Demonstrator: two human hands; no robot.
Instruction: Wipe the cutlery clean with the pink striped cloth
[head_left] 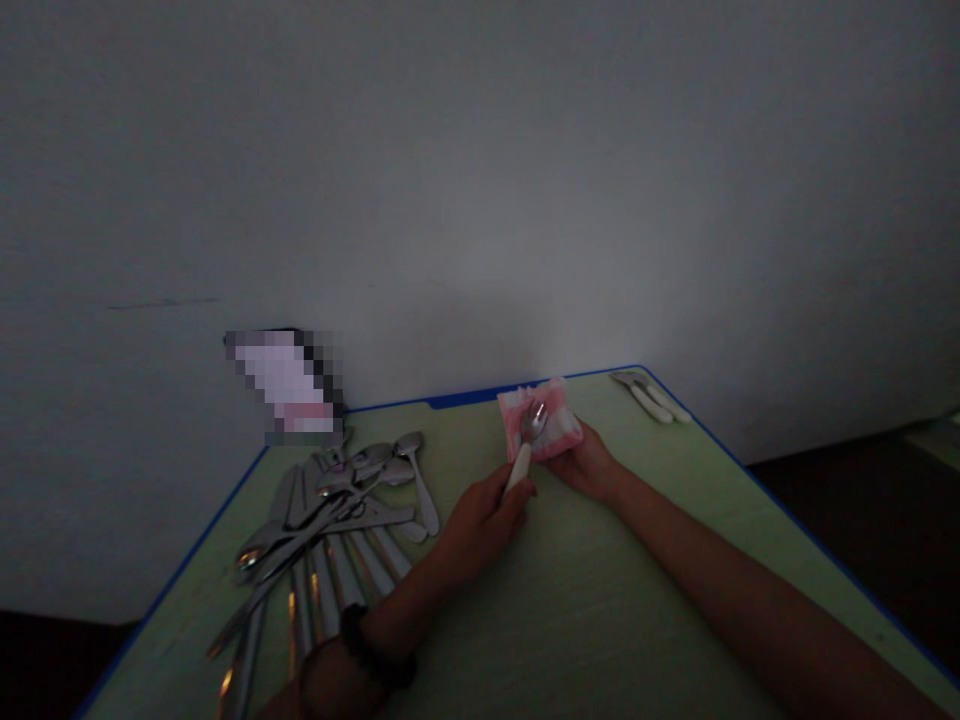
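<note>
My left hand (484, 515) is closed round the pale handle of a fork (533, 424), its metal head pointing up and away from me. Behind the fork head, a pink-and-white cloth (564, 428) is bunched in my right hand (589, 462), whose fingers are mostly hidden beneath it. The fork head lies over the cloth and seems to touch it. Both hands are above the far middle part of the table.
A pile of metal cutlery (337, 530), with spoons and long handles, spreads over the left of the green table (600, 610). Two pale-handled utensils (651, 398) lie at the far right corner. A blurred-out device (281, 380) leans against the wall (480, 200) at the back left.
</note>
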